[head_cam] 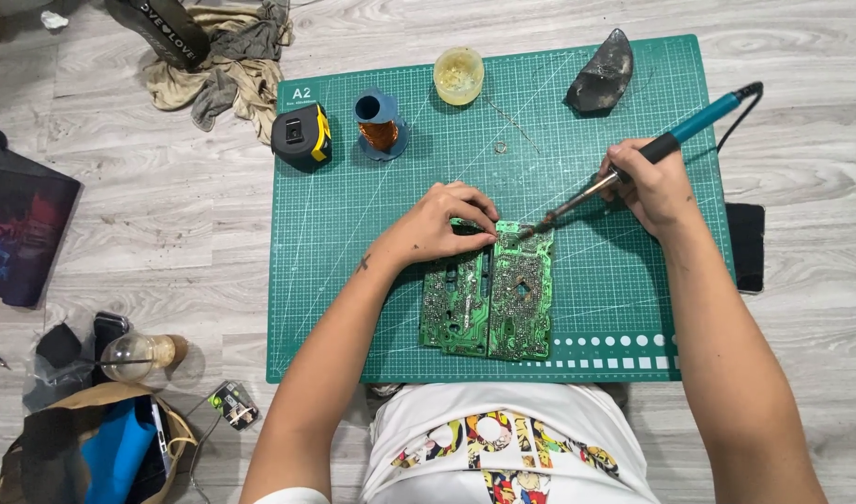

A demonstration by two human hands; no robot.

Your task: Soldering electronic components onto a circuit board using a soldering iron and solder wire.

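Circuit board (pixel 489 294) pinched by left hand (pixel 442 224); right hand (pixel 654 187) grips soldering iron (pixel 633 159).

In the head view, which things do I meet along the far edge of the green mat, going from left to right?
Tape measure → copper wire spool → yellow tub → dark grey lump → soldering iron, held in the right hand.

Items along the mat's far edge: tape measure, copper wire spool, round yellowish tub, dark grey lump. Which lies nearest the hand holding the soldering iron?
The dark grey lump, at the mat's far right corner. It sits just beyond the right hand; the other three lie further left.
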